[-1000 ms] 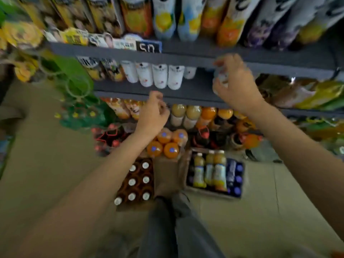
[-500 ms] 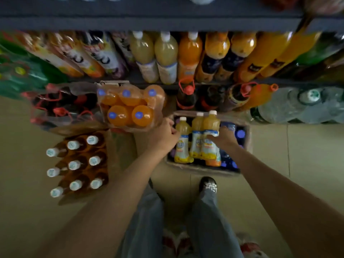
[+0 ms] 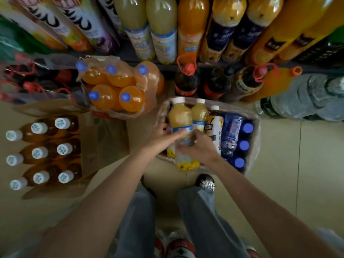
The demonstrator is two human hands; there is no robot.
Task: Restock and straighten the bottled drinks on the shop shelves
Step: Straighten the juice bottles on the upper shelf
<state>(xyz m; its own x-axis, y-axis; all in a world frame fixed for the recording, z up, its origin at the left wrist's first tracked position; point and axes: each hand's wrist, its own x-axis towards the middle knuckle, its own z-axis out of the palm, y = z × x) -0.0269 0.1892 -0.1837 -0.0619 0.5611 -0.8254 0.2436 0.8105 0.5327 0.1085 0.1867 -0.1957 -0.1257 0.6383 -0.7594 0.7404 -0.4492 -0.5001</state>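
Pale juice bottle (image 3: 180,118) stands tilted at the near-left of the cardboard box (image 3: 254,138) on the floor. Your left hand (image 3: 161,138) and right hand (image 3: 199,146) both curl round its lower label, meeting there, beside another pale bottle (image 3: 199,113).

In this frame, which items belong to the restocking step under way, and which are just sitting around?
In play:
- left hand and right hand, both gripping the pale-yellow juice bottle
- open carton it stands in

Lying about:
- shrink-wrapped orange soda pack
- tea bottle tray
- water bottles
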